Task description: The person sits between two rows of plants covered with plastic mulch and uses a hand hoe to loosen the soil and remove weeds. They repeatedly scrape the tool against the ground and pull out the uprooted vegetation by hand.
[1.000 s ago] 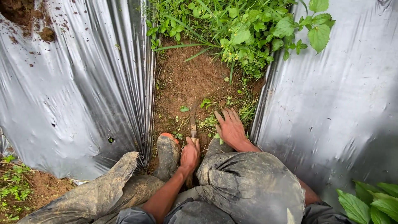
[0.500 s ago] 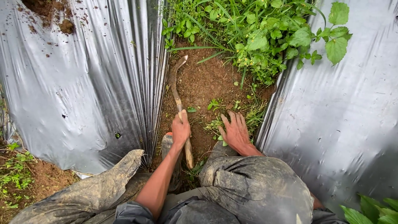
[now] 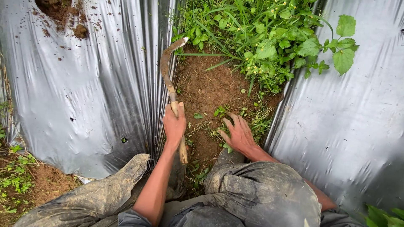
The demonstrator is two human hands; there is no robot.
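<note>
Two sheets of black plastic mulch, one at 9 o'clock (image 3: 75,96) and one at 3 o'clock (image 3: 349,126), bound a narrow soil furrow (image 3: 206,88) that runs from 6 to 12 o'clock. This furrow is your only open room; the sheet edges close it on both sides. A weed clump (image 3: 269,38) fills its 12 to 1 o'clock end. Your left hand (image 3: 174,125) is closed around the wooden handle of the sickle (image 3: 167,71). The long axis of the tool runs from 6 toward 11 o'clock, and its curved blade tip lies beside the left sheet edge, just short of the weeds. Your right hand (image 3: 238,135) rests open, fingers spread, on low weeds at 5 o'clock of the clump. The left hand carries the tool; the right hand is nearer the low growth.
</note>
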